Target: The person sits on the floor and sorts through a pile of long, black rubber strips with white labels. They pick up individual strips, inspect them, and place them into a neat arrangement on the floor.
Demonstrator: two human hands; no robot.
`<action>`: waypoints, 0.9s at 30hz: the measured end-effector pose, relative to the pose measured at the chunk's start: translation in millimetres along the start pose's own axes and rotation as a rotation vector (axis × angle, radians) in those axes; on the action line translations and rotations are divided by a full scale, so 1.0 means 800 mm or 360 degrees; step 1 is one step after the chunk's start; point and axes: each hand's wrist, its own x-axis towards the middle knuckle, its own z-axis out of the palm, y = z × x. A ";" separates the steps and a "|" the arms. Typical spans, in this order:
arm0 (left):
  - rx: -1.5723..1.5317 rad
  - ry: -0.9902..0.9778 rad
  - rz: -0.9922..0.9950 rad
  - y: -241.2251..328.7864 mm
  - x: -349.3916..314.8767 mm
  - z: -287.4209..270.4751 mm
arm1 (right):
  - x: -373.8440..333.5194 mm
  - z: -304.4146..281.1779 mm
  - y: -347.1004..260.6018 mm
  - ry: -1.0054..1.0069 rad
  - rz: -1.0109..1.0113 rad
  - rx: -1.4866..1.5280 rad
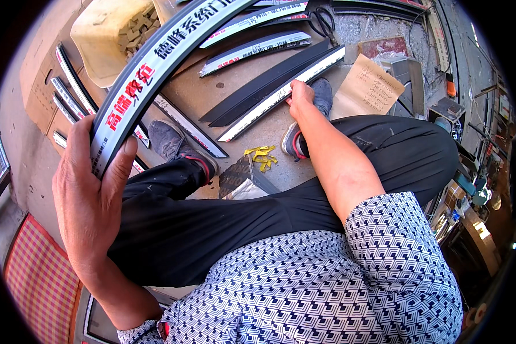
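My left hand (92, 189) is closed round the lower end of a long dark profile strip (146, 71) faced with white printed film. The strip slants up past the top edge of the view, looking curved through the lens. Farther off, my right hand (303, 98) grips the edge of a shorter profile strip (258, 116) with white film, low over the floor by my right shoe (321, 94). Its fingertips are partly hidden. Bare black profiles (264, 83) lie right behind that strip. Another filmed strip (189, 126) rests beside my left shoe (169, 140).
A yellowish tub (94, 43) of small blocks stands at the far left. Several filmed strips (258, 51) lie ahead. Handwritten brown paper (368, 86) is at the right, yellow scraps (262, 156) between my feet. A checked red cloth (43, 275) covers something at the near left.
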 end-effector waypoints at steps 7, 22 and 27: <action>-0.0031 -0.0011 -0.0009 0.002 0.001 -0.001 | -0.030 0.003 -0.015 0.0073 0.0031 -0.0364; -0.0058 -0.0008 -0.0017 0.003 0.002 -0.003 | -0.044 -0.007 -0.023 0.0341 -0.0100 -0.1368; -0.0022 0.0010 0.0029 0.005 0.002 -0.006 | -0.026 0.000 -0.019 0.0207 -0.0430 -0.1230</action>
